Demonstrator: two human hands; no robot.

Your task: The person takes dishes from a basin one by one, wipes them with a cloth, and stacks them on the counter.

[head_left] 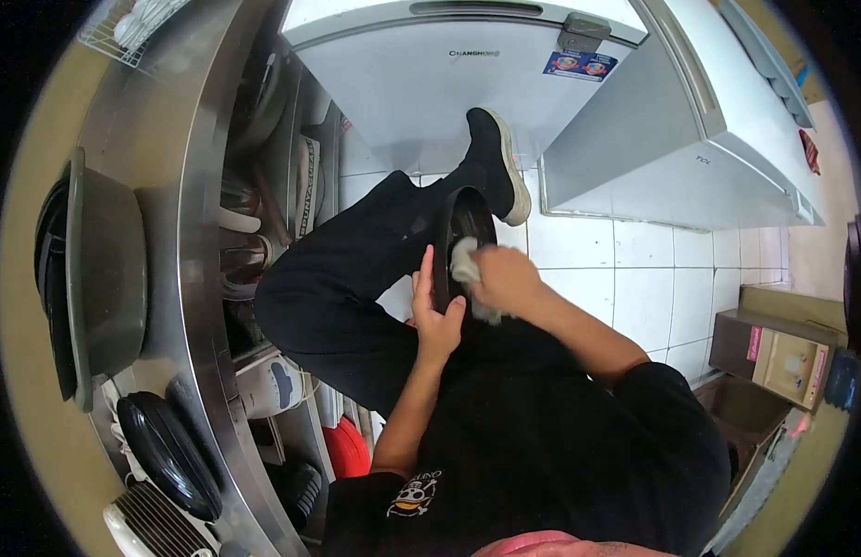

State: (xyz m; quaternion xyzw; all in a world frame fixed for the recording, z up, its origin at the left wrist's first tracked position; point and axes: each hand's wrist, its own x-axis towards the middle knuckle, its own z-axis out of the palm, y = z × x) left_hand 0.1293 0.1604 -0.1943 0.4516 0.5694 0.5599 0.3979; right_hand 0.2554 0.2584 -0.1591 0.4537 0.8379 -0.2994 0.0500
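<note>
A dark round dish, like a plate or shallow pan (469,209), is tilted on edge above my lap. My left hand (437,320) grips its lower left rim, with the thumb at the near edge and the fingers stretched along the outer side. Bunched in my right hand (507,280) is a pale cloth (465,263), pressed against the inner face of the dish. Part of the cloth hangs below the fist and is blurred. The dish's lower right part is hidden behind the right hand and cloth.
On the left, a steel counter (194,167) carries a grey-green tub (115,269) and stacked black plates (169,455). Shelves beneath hold jars and a white jug (263,388). A white chest freezer (449,88) stands ahead, and another white appliance (625,139) is right of it.
</note>
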